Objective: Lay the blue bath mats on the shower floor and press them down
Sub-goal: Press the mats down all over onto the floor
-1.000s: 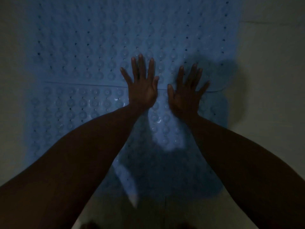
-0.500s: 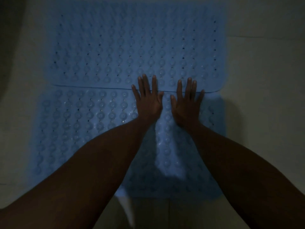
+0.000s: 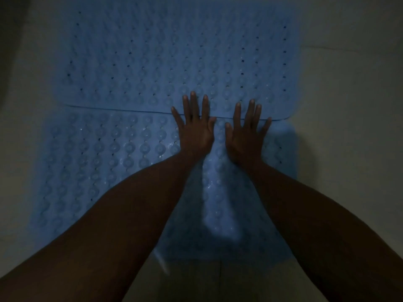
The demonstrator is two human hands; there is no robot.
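Blue rubbery mats covered most of the pale shower floor (image 3: 349, 105), and the light was dim enough that fine detail was hard to make out. The far mat (image 3: 174, 57) was a rounded-cornered rectangle, studded with rows of raised round bumps and dotted with small dark drain holes; its near edge overlapped the near mat (image 3: 98, 160), making a thin straight seam across the floor. The near mat carried the same pattern of round suction-cup bumps, and a few of them near that seam glistened as if wet. Both hands lay flat, palms down, right across the seam: the left hand (image 3: 195, 129) had its fingers spread and reaching over onto the far mat while its palm sat on the near one, and the right hand (image 3: 245, 136), just beside it on the right-corner end of the seam, was spread the same way. Neither hand gripped anything; the fingers were splayed apart and laid against the mat surface. Bare forearms ran back from the seam toward the person, crossing the near mat and casting a dark shadow on it between them. Nearer than the near mat, the floor showed pale tile with a faint grout line.
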